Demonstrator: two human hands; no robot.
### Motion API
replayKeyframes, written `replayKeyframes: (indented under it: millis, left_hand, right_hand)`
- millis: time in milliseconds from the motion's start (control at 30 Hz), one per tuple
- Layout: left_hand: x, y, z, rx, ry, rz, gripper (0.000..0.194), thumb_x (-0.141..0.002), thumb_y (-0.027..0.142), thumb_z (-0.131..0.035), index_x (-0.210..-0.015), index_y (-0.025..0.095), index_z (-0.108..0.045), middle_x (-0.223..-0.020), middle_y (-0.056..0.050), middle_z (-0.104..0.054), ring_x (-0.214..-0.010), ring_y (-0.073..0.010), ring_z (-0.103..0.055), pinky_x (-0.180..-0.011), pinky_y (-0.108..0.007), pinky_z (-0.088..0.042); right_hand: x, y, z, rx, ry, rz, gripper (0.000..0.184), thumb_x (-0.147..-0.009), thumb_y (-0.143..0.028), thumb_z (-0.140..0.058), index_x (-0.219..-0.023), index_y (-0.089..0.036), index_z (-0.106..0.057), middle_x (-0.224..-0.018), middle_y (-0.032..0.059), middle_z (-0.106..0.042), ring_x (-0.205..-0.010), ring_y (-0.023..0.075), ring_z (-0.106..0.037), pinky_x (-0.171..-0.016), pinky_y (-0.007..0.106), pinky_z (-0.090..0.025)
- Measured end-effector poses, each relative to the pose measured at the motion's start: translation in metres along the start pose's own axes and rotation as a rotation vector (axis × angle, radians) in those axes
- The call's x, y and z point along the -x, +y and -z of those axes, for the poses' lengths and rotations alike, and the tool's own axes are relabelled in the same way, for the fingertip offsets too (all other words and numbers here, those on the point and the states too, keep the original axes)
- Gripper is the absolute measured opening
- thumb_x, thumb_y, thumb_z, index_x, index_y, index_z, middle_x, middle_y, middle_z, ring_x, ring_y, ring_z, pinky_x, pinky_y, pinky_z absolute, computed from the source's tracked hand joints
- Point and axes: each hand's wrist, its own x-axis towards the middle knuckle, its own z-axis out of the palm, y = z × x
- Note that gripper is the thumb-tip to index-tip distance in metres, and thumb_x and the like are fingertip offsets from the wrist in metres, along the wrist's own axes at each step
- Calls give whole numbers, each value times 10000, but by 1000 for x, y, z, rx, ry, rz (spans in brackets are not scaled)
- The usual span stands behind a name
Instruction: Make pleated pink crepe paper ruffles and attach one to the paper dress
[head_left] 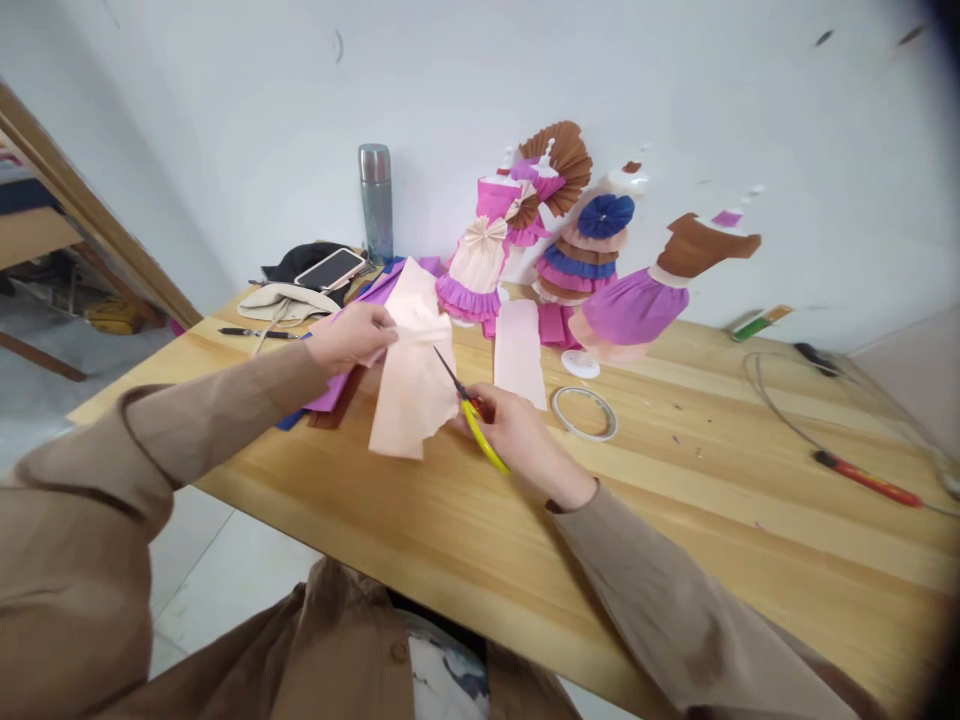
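Note:
My left hand is closed on the upper left edge of a pale peach paper sheet, which it holds up over the wooden table. My right hand grips yellow-handled scissors. Their dark blades point up and left into the sheet's right edge. A second peach strip lies flat just beyond the scissors. Purple and brown paper sheets lie under my left hand.
A roll of clear tape lies right of my right hand. Three paper dress models stand by the wall. At the back left are a steel flask, a phone, a cap and a pen. A red-handled tool and a cable lie right.

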Motion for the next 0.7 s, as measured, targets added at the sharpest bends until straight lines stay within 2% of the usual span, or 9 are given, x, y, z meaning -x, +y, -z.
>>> replayKeyframes:
  millis: [67, 100, 133, 300, 400, 500, 567, 633, 700]
  left_hand:
    - [-11, 7, 23, -388, 142, -220, 90, -716, 79, -634, -705, 159, -593, -625, 17, -561, -639, -114, -484, -630, -237, -377]
    - [-17, 10, 34, -566, 187, -280, 72, -716, 90, -625, -721, 158, -603, -667, 13, -580, -690, -118, -482, -676, -240, -376]
    - [-24, 13, 45, -613, 192, -290, 72, -720, 89, -614, -743, 157, -614, -690, 13, -584, -724, -121, -470, -710, -242, -367]
    - [-63, 18, 77, -765, -34, -103, 76, -598, 106, -659, -574, 164, -617, -556, -4, -536, -650, -170, -506, -684, -288, -360]
    - [-87, 16, 85, -837, 129, -219, 140, -592, 134, -648, -529, 176, -531, -585, -24, -505, -772, -201, -514, -828, -332, -381]
    - [-100, 16, 87, -781, 231, -330, 303, -688, 230, -657, -516, 210, -409, -550, -17, -397, -947, -217, -473, -1001, -347, -328]
    - [-98, 21, 81, -736, 287, -394, 373, -718, 244, -675, -530, 217, -354, -568, -25, -390, -1038, -221, -424, -1078, -337, -262]
    - [-85, 33, 67, -693, 351, -472, 370, -720, 197, -682, -566, 213, -346, -663, -41, -463, -1092, -230, -379, -1112, -339, -211]
    - [-62, 50, 45, -592, 377, -647, 235, -763, 118, -611, -645, 203, -427, -787, -50, -513, -1054, -223, -404, -1064, -331, -263]
  right_hand:
    - [7, 5, 14, 276, -18, -56, 251, -792, -335, -676, -1002, -207, -722, -780, 42, -693, -722, 193, -623, -597, 270, -355]
    - [11, 7, 18, 370, -35, -78, 258, -797, -283, -658, -1037, -212, -723, -811, 56, -711, -749, 206, -636, -600, 274, -338]
    - [14, 9, 20, 452, -54, -93, 284, -804, -237, -630, -1074, -213, -717, -841, 69, -725, -768, 217, -650, -600, 277, -328]
    - [24, 8, 17, 666, -136, -82, 402, -831, -144, -523, -1213, -170, -650, -950, 127, -752, -842, 270, -702, -615, 301, -346]
    - [26, 2, 16, 737, -150, -78, 382, -849, -156, -505, -1205, -167, -644, -957, 141, -756, -862, 289, -716, -629, 311, -371]
    - [26, 0, 19, 779, -134, -115, 274, -871, -204, -512, -1075, -162, -690, -899, 161, -752, -822, 306, -720, -621, 319, -387]
    - [26, 2, 23, 775, -124, -130, 226, -881, -244, -536, -1010, -163, -702, -872, 162, -747, -794, 305, -716, -616, 320, -396]
    - [26, 3, 26, 742, -131, -119, 197, -869, -259, -589, -1006, -177, -704, -869, 134, -746, -804, 283, -712, -627, 310, -413]
    - [25, 5, 28, 691, -150, -86, 242, -850, -233, -643, -1082, -194, -697, -954, 101, -749, -873, 242, -709, -678, 286, -442]
